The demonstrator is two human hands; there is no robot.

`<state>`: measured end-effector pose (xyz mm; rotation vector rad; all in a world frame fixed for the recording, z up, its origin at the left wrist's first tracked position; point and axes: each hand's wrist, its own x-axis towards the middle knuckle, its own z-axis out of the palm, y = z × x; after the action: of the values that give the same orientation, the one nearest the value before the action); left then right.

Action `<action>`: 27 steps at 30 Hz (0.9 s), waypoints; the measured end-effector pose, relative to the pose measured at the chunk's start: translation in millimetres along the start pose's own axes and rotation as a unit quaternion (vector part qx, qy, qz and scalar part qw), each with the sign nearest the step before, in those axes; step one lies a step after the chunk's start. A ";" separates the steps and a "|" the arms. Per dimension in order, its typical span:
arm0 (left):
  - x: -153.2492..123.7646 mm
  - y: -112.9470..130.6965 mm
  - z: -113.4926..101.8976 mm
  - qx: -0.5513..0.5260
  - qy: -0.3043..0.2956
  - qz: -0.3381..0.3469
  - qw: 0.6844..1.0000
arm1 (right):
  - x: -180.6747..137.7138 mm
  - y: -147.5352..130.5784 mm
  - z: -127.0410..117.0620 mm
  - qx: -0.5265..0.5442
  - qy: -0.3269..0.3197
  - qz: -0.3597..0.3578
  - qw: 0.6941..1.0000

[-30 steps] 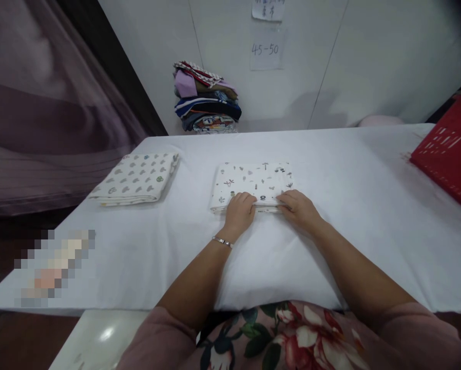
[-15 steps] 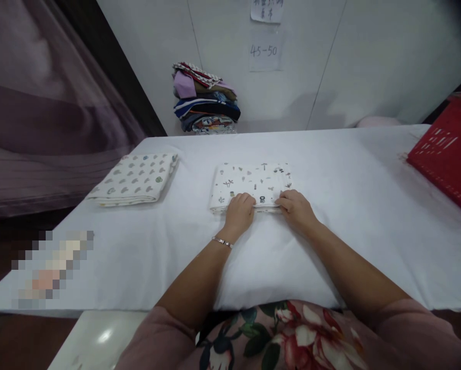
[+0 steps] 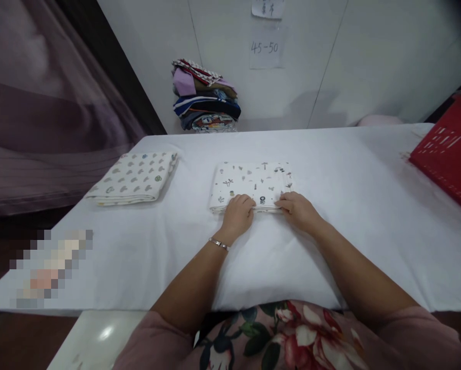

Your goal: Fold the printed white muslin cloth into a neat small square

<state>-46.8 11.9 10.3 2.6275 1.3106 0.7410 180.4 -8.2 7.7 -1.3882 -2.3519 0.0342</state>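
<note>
A folded white cloth with small printed figures lies in the middle of the white-covered table. My left hand, a bracelet on its wrist, has its fingers curled onto the cloth's near edge. My right hand grips the same near edge a little to the right, fingers bent over it. Both hands rest close together on the cloth.
A second folded cloth with grey shapes lies at the left of the table. A stack of coloured folded fabrics stands against the back wall. A red crate sits at the right edge. A purple curtain hangs at the left.
Both hands stay on the cloth's near edge; they have barely shifted, and the view has moved slightly.
</note>
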 end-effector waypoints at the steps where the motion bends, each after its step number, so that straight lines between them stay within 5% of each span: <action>1: -0.3 0.0 -0.3 -0.003 0.001 0.000 1.000 | -0.4 -0.7 -2.0 0.008 -0.002 -0.003 1.000; 27: 0.1 -3.0 0.1 -0.017 -0.009 -0.005 1.000 | -2.4 2.2 -3.5 0.001 0.008 0.009 1.000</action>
<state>-48.9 13.9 9.4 2.5936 1.2944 0.7284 184.5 -9.8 9.6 -1.4033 -2.3260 0.0301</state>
